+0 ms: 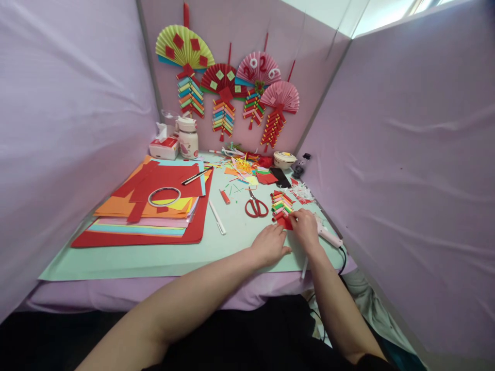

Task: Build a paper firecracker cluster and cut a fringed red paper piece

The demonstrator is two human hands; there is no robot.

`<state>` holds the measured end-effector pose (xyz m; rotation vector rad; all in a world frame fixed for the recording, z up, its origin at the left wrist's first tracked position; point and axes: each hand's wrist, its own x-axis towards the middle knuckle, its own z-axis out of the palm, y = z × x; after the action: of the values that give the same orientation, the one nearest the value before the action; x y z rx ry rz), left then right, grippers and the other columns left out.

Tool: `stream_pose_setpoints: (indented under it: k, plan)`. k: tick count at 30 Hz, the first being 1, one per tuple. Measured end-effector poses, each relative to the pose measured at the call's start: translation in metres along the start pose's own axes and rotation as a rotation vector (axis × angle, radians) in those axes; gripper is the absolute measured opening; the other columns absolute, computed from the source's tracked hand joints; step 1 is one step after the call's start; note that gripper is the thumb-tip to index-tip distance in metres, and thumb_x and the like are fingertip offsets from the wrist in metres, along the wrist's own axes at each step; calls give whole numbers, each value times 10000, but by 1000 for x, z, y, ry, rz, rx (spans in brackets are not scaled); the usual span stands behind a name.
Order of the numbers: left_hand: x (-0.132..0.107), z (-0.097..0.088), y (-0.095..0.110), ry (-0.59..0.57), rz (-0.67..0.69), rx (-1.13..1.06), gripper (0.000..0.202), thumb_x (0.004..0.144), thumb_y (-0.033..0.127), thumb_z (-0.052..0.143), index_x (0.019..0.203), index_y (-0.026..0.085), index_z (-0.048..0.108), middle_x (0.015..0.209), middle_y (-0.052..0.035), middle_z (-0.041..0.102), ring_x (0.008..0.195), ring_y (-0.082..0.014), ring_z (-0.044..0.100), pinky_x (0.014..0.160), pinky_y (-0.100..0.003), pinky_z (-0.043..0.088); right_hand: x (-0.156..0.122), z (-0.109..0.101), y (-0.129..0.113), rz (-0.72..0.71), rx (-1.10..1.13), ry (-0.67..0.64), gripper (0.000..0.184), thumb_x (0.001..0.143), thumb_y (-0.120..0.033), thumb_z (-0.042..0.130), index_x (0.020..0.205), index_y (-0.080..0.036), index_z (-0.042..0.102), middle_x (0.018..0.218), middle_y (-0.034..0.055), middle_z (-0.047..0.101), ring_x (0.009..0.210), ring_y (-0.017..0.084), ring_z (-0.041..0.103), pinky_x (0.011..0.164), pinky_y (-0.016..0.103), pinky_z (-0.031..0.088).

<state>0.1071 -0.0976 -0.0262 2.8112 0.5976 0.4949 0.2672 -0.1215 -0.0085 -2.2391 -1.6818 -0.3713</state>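
A paper firecracker string [282, 202] made of rolled strips in red, yellow, green and pink lies on the right part of the table. At its near end is a piece of red paper [285, 222]. My left hand [269, 245] rests low beside the red paper, fingers stretched toward its edge and thumb apart. My right hand [305, 226] is closed at the paper's right side, with the fingertips pinched at its edge by the lowest rolls; the exact grip is partly hidden. Red-handled scissors [256, 205] lie open to the left of the string.
A pale hot glue gun [328, 236] with a cord lies right of my right hand. Stacked coloured paper [143, 232] carries a tape roll [164, 197] and a cutter knife [197, 175]. A white pen [217, 217], paper scraps [242, 165] and a jug [188, 138] stand about. Fan decorations [222, 82] hang behind.
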Motion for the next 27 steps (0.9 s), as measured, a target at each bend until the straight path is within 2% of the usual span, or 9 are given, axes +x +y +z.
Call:
stream_pose_setpoints:
  k: [10, 15, 18, 21, 25, 27]
  plan:
    - [-1, 2, -1, -2, 3, 18, 495, 865, 486, 507, 1166, 98, 568, 1297, -159, 535, 1237, -290, 450, 1053, -397, 324, 0, -1, 1, 12, 19, -53, 244, 860, -204, 497, 782, -158, 723, 788, 79, 647, 792, 189, 529, 738, 278, 337]
    - [-2, -1, -2, 32, 25, 9, 404, 861, 441, 531, 1082, 110, 595, 1177, -141, 584, 1140, -275, 506, 1001, -389, 376, -1, -13, 12, 86, 189, 159, 261, 864, -244, 474, 851, -154, 719, 840, 81, 666, 813, 194, 546, 788, 289, 371]
    - [-5, -7, 0, 46, 24, -39, 256, 861, 350, 536, 988, 141, 611, 1067, -112, 599, 1025, -251, 543, 914, -372, 431, -2, -18, 20, 148, 259, 171, 267, 854, -270, 479, 888, -141, 710, 882, 90, 682, 813, 199, 570, 798, 305, 396]
    - [-8, -11, 0, 147, -26, -122, 204, 855, 262, 517, 1017, 162, 590, 1063, -108, 571, 1031, -250, 524, 902, -382, 436, -2, -18, 21, 224, 321, 133, 304, 849, -269, 467, 1012, -125, 680, 982, 106, 688, 860, 209, 597, 846, 325, 410]
    - [2, -11, -6, 371, -173, -364, 388, 800, 152, 512, 1188, 145, 489, 1246, -147, 453, 1185, -254, 449, 1006, -396, 381, 5, -9, 12, 345, 484, 14, 435, 840, -272, 463, 1231, -109, 563, 1216, 144, 613, 1007, 234, 599, 905, 344, 421]
    - [17, -12, -10, 403, -274, -512, 467, 753, 110, 523, 1216, 129, 461, 1302, -169, 414, 1245, -267, 413, 1043, -407, 347, 11, -3, 8, 393, 571, -34, 488, 825, -264, 474, 1287, -111, 515, 1287, 156, 566, 1101, 260, 566, 945, 366, 409]
